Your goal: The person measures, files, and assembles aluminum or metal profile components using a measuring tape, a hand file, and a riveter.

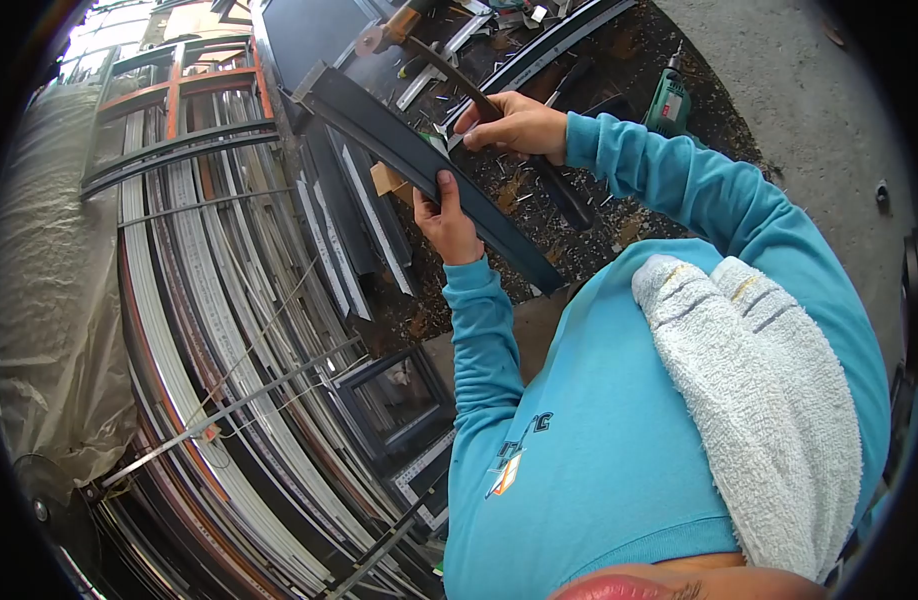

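Note:
My left hand [449, 220] is closed around a long dark grey metal profile [369, 115], its thumb lying on the upper face. The profile slants from the upper left down toward my torso, above the workbench. In my right hand [519, 127] is a hammer [449, 68], gripped by its dark handle. The round-faced hammer head is raised beyond the profile's far part, apart from it. The fingers of my right hand are wrapped round the handle, close to the profile's side.
A dark workbench [624, 75] carries metal shavings, loose strips and a green power drill [669, 98]. Dark and white-edged profiles [374, 215] lie left of my left hand. A rack of long profiles [194, 290] fills the left side. A white towel [749, 390] hangs over my shoulder.

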The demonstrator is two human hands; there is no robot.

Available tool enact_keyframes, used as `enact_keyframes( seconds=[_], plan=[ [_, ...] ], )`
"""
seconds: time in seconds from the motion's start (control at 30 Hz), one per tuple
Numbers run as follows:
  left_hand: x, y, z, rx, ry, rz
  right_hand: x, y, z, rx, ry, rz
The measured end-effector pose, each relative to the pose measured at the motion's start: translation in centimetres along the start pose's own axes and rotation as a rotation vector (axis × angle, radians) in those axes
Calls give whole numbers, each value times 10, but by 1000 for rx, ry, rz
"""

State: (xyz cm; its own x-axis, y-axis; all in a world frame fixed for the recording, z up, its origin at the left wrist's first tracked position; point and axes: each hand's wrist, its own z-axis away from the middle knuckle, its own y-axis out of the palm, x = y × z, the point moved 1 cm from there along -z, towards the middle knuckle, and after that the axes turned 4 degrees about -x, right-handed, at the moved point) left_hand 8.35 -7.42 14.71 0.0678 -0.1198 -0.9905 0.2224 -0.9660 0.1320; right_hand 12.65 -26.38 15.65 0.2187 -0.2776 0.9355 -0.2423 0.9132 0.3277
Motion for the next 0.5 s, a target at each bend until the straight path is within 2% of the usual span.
enact_keyframes(
  seconds=[0.4, 0.5],
  plan=[
    [5, -1, -4, -29, 71, -60, -9, -1, 9, 4, 31, -51],
    [-12, 6, -6, -46, 94, -13, -10, 1, 8, 31, 21, -15]
  ],
)
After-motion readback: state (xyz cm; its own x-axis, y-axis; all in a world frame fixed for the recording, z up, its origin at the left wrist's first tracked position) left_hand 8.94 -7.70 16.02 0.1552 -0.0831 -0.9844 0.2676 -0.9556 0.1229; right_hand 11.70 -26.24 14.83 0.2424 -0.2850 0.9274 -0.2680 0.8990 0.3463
